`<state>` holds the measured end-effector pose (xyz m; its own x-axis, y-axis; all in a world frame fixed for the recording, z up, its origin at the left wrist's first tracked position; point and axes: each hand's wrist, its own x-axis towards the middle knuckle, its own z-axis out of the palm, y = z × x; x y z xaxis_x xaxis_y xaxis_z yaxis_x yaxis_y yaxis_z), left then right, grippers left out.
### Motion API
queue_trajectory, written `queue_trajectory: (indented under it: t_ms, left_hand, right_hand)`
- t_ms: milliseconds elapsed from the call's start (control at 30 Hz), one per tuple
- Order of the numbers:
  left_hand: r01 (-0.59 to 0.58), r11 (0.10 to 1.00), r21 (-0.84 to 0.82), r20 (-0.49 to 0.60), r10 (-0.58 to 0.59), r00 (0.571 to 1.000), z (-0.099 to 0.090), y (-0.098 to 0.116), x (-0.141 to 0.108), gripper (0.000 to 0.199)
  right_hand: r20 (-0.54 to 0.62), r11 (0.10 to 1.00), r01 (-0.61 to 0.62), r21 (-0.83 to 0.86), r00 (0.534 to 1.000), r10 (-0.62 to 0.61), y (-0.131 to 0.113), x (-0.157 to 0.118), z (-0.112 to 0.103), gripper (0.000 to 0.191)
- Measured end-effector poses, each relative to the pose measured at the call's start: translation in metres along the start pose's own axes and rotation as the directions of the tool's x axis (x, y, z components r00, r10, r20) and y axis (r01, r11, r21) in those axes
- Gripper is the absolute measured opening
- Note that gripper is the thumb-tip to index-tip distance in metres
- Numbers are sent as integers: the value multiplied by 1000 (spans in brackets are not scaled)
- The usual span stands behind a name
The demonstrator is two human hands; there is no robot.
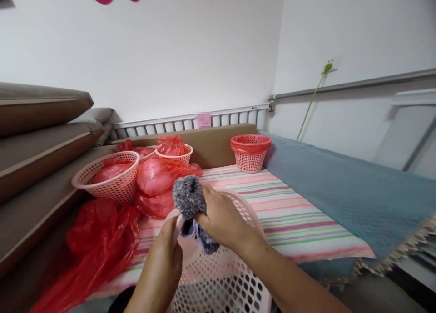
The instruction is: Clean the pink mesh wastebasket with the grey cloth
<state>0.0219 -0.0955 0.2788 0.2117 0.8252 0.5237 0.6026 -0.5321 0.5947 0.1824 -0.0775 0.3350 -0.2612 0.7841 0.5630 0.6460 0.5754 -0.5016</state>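
My right hand is closed around a fuzzy grey cloth, pressing it on the rim of a large pink basket in front of me. A purple-edged part of the cloth hangs below my fingers. My left hand grips the same basket's rim on its left side, thumb along the edge. The basket is tilted, and its perforated wall and solid bottom area show beneath my hands.
Pink baskets and red plastic bags crowd the left. A red-topped small basket stands farther back on the striped cloth. Stacked cushions line the left edge; a blue-covered surface lies right.
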Motion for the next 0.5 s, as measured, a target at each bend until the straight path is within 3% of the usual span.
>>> queue_trajectory:
  t_ms: [67, 167, 333, 500]
  left_hand:
    - [29, 1000, 6, -14, -29, 999, 1, 1, -3, 62]
    - [73, 997, -25, 6, -73, 997, 2, -1, -8, 58]
    - [117, 988, -99, -26, -120, 992, 4, -4, -13, 58]
    - [154, 978, -138, -32, -160, 987, 0, -10, -20, 50]
  right_hand:
    - [44, 999, 26, -42, 999, -24, -4, 1, 5, 31]
    - [44, 998, -38, -59, 998, 41, -2, 1, 7, 23]
    - [-96, 978, -194, 71, 975, 200, 16, 0, 3, 25]
    - [-204, 946, -270, 180, 930, 305, 49, 3, 2, 24]
